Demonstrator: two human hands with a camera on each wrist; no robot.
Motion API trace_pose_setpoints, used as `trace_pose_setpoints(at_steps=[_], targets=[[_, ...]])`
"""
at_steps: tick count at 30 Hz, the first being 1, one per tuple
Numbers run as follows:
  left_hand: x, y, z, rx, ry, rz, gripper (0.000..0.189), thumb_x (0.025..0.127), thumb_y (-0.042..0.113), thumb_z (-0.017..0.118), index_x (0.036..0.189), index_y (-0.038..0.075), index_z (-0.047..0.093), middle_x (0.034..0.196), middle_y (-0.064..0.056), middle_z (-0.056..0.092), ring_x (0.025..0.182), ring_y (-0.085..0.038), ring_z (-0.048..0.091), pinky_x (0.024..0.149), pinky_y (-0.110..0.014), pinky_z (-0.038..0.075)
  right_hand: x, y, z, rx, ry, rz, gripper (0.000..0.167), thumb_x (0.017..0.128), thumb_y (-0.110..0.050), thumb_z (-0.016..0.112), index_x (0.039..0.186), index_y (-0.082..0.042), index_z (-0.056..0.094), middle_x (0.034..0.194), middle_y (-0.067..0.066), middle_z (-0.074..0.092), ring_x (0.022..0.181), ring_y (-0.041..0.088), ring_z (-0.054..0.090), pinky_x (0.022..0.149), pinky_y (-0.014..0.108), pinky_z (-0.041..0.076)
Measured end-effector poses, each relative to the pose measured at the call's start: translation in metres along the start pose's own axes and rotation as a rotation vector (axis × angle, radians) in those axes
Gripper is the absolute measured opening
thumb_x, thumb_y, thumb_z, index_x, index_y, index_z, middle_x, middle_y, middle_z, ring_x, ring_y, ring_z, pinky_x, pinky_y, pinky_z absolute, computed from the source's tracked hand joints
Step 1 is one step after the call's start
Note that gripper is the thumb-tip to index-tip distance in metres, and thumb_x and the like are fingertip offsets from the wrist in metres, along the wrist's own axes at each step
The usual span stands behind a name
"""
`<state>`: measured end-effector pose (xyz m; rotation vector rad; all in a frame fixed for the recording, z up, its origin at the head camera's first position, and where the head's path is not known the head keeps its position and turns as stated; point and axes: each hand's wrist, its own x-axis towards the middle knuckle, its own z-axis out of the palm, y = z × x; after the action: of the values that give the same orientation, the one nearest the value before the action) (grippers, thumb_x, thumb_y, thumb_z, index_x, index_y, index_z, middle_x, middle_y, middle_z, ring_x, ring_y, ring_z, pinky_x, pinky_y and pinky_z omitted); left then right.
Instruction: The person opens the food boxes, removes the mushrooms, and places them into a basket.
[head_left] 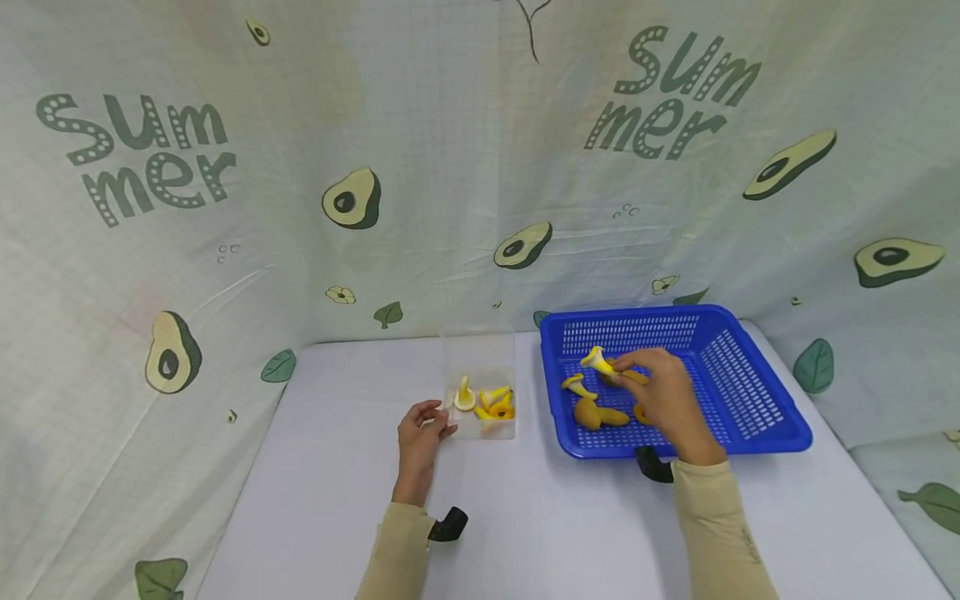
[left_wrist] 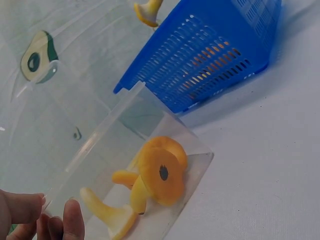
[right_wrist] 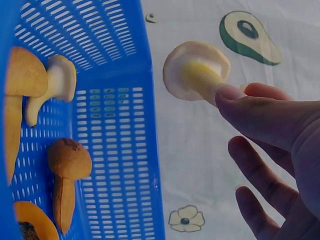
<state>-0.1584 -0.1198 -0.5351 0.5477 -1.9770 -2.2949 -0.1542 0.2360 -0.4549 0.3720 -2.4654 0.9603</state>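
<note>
A yellow toy mushroom [head_left: 597, 360] sits right of centre in the head frame, in front of the basket's left part; its pale, smooth cap flares from a yellow stem. The right hand [head_left: 663, 396] pinches that stem between thumb and forefinger, the other fingers spread loosely.

Just behind it is the blue basket [head_left: 738, 392], plastic, rectangular, with slotted sloping walls. Inside lie a pale mushroom [head_left: 579, 386] with a curved stem and a matte brown mushroom [head_left: 592, 414] with a rounded cap.

Near the centre of the frame stands a clear box [head_left: 465, 427] of thin, see-through plastic, holding glossy mushrooms, among them an orange mushroom [left_wrist: 162, 172] with a dark spot. The left hand [head_left: 422, 433] has its fingers curled, pinching the box's left edge. The two hands are well apart.

Beige sleeves [head_left: 720, 517] cover both forearms. Beneath is the white bench [head_left: 330, 467]; behind it a creased cloth [head_left: 427, 108] carries printed avocados and the dotted word "summer", broken into "sum" and "mer", at upper left and upper right.
</note>
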Motion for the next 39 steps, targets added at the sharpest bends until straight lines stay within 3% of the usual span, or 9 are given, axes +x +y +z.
trace_pose_setpoints(at_steps=[6, 14, 20, 24, 30, 39], targets=[[-0.002, 0.002, 0.0, -0.006, -0.013, -0.003, 0.032, 0.098, -0.012, 0.064, 0.129, -0.014, 0.058, 0.095, -0.007, 0.057, 0.084, -0.019, 0.062, 0.071, -0.025, 0.066, -0.001, 0.001, -0.004, -0.025, -0.029, 0.044, 0.017, 0.082, 0.013, 0.083, 0.094, 0.001, 0.078, 0.1, 0.02, 0.077, 0.101, 0.043, 0.066, 0.089, 0.063, 0.057], [0.0, 0.0, -0.001, -0.015, -0.018, -0.001, 0.031, 0.098, -0.013, 0.064, 0.128, -0.014, 0.058, 0.094, -0.007, 0.057, 0.084, -0.019, 0.064, 0.07, -0.025, 0.066, -0.003, 0.0, -0.009, -0.102, -0.129, 0.14, 0.025, 0.085, 0.009, 0.083, 0.109, 0.002, 0.076, 0.114, 0.025, 0.073, 0.113, 0.05, 0.06, 0.092, 0.069, 0.053], [-0.001, 0.001, -0.001, -0.012, -0.022, -0.009, 0.031, 0.098, -0.013, 0.063, 0.129, -0.015, 0.057, 0.095, -0.008, 0.057, 0.084, -0.02, 0.064, 0.07, -0.025, 0.066, -0.003, -0.003, -0.011, -0.091, -0.172, 0.165, 0.022, 0.089, 0.005, 0.081, 0.11, 0.002, 0.076, 0.116, 0.026, 0.072, 0.114, 0.051, 0.06, 0.094, 0.07, 0.052], [-0.002, 0.001, -0.002, -0.013, -0.016, -0.006, 0.031, 0.098, -0.012, 0.064, 0.129, -0.015, 0.057, 0.095, -0.008, 0.057, 0.085, -0.02, 0.064, 0.07, -0.025, 0.066, -0.003, -0.011, -0.011, -0.063, -0.175, 0.131, 0.021, 0.089, 0.005, 0.081, 0.109, 0.002, 0.077, 0.113, 0.023, 0.074, 0.109, 0.047, 0.062, 0.093, 0.067, 0.054], [-0.002, 0.001, -0.002, -0.022, -0.003, 0.0, 0.031, 0.098, -0.013, 0.064, 0.128, -0.015, 0.057, 0.095, -0.009, 0.056, 0.085, -0.019, 0.063, 0.071, -0.025, 0.066, 0.004, -0.035, -0.001, -0.023, -0.148, -0.003, 0.021, 0.086, 0.008, 0.082, 0.104, -0.001, 0.077, 0.106, 0.017, 0.076, 0.104, 0.041, 0.066, 0.09, 0.061, 0.057], [0.0, 0.001, -0.001, -0.019, 0.004, -0.008, 0.031, 0.098, -0.012, 0.064, 0.128, -0.015, 0.058, 0.096, -0.009, 0.056, 0.083, -0.017, 0.063, 0.071, -0.024, 0.066, 0.016, -0.078, 0.04, -0.005, -0.197, -0.128, 0.028, 0.085, 0.002, 0.086, 0.111, -0.004, 0.078, 0.113, 0.012, 0.077, 0.111, 0.036, 0.068, 0.099, 0.056, 0.058]])
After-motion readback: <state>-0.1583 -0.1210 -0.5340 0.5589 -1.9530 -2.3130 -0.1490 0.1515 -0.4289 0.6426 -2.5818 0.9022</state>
